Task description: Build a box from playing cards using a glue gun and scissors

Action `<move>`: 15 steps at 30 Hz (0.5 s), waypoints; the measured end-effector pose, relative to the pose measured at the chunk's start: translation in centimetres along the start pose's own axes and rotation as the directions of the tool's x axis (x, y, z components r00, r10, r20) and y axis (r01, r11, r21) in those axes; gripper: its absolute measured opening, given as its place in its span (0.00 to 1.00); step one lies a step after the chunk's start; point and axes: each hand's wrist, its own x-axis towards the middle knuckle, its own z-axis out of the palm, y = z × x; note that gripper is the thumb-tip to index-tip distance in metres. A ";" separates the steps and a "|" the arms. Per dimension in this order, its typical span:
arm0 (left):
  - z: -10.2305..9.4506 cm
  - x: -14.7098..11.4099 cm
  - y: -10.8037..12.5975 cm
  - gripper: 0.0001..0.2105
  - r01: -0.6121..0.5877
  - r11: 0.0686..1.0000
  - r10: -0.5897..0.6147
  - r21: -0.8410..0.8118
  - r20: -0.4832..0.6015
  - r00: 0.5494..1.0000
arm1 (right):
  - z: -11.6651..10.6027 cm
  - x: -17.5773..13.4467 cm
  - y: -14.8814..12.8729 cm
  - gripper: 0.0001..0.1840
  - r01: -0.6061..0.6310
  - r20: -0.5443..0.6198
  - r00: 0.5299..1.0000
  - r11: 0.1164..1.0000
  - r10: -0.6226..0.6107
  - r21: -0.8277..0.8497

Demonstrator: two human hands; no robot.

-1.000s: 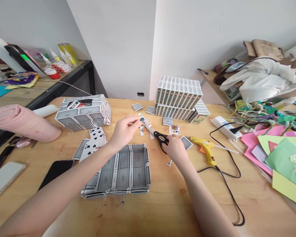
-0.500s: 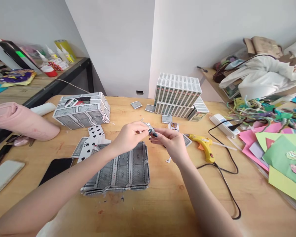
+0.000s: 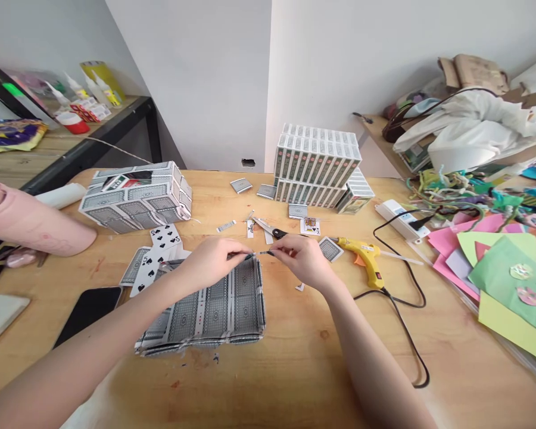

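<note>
My left hand [image 3: 217,261] is closed in a pinch over the far right corner of a shallow tray [image 3: 249,298] covered in grey-backed playing cards. My right hand [image 3: 306,257] is pinched on a thin strip of card [image 3: 263,253] just right of that corner. The strip spans the small space between both sets of fingertips; its ends are hidden by them. Scissors [image 3: 273,231] lie open just beyond my right hand, among cut card pieces [image 3: 226,226]. A yellow glue gun [image 3: 366,256] rests on its side to the right.
A card-covered box [image 3: 136,202] stands at the back left, and stacked card packs [image 3: 317,167] at the back. Spade cards [image 3: 149,268] and a phone [image 3: 89,313] lie left of the tray. A black cord [image 3: 413,339], power strip [image 3: 399,217] and coloured paper [image 3: 509,280] occupy the right side.
Both hands have come down and nearer to me, to the tray's far corner, with a thin strip now showing between them. The scissors and cut pieces behind have come into view.
</note>
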 end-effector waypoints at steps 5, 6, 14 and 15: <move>0.2 0.0 -0.5 0.12 0.020 0.995 -0.020 -0.100 -0.006 1.000 | 0.8 0.2 0.5 0.08 0.004 0.015 1.000 0.999 -0.004 0.040; 0.2 0.0 -0.5 0.12 0.025 0.994 -0.025 -0.104 -0.007 1.000 | 0.9 0.2 0.6 0.08 0.007 0.013 1.000 0.999 -0.008 0.046; 0.4 0.0 -0.9 0.11 0.028 0.995 -0.030 -0.092 -0.022 0.999 | 1.1 0.2 0.7 0.07 0.006 -0.016 1.000 0.999 -0.006 0.053; 0.5 0.0 -0.9 0.11 0.028 0.995 -0.030 -0.095 -0.020 0.999 | 1.1 0.2 0.7 0.07 -0.002 -0.017 1.000 0.999 0.002 0.052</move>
